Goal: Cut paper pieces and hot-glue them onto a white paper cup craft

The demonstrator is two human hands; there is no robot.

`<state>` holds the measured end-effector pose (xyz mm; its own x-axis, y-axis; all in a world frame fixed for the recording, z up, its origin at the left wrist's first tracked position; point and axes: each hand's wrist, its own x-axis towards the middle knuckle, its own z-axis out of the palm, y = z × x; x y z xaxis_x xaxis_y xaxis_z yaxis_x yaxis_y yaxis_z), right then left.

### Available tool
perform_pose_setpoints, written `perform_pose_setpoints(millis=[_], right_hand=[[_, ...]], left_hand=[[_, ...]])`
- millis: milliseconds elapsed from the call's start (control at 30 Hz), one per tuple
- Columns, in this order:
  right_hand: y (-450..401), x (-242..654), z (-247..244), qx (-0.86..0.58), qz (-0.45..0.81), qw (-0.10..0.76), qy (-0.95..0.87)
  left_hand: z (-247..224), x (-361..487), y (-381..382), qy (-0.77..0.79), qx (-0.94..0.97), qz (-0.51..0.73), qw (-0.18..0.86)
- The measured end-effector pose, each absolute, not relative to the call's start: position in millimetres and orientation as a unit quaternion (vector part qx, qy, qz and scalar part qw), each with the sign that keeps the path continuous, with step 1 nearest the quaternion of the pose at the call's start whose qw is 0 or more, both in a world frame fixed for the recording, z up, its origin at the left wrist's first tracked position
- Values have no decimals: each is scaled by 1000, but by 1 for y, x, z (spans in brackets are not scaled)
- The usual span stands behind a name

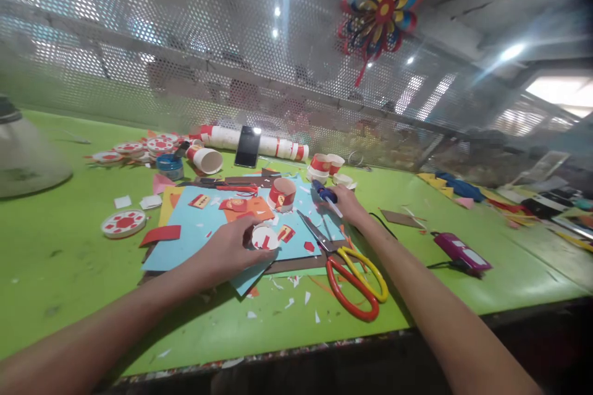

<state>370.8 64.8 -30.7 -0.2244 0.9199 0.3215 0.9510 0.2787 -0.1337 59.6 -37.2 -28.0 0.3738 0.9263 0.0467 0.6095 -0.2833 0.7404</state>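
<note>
My left hand [236,245] is wrapped round a small white paper disc or cup piece [265,238] with red marks, over light blue paper [180,237]. My right hand [345,200] grips a blue glue gun [325,192], its pale rear end toward me. Between the hands, a red and white paper ring [282,195] stands on the paper. Large scissors [345,268] with one red and one yellow handle lie spread just below my right hand. Small red and gold paper pieces [286,234] lie near my left fingers.
Behind stand cut cups [319,166], a long white tube [273,145], a phone [248,147] and a blue jar [170,166]. Decorated discs [124,223] lie left. A purple device [462,253] with a cord lies right, on the green table [55,296].
</note>
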Motion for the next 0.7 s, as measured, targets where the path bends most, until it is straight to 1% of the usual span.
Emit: perform_pose_setpoints(millis=[167, 267, 400, 500, 533, 600, 667, 700], right_hand=[[72, 375, -32, -581, -19, 156, -799], [70, 382, -33, -579, -5, 162, -799], [55, 380, -20, -582, -17, 209, -786], [28, 353, -1, -564, -36, 264, -782], [16, 339, 5, -541, -35, 286, -790], [-9, 308, 14, -446, -6, 340, -828], [-30, 279, 17, -361, 26, 341, -868], [-38, 268, 16, -339, 33, 318, -885]], left_hand=[[-28, 60, -37, 500, 770, 243, 313], [-28, 60, -37, 503, 769, 238, 314], [-26, 60, -38, 509, 764, 240, 314], [-27, 61, -37, 513, 761, 243, 315], [-27, 61, -37, 513, 761, 244, 314], [-30, 61, -37, 507, 764, 248, 314], [-32, 62, -36, 496, 768, 253, 315], [-34, 62, -35, 492, 770, 254, 316]])
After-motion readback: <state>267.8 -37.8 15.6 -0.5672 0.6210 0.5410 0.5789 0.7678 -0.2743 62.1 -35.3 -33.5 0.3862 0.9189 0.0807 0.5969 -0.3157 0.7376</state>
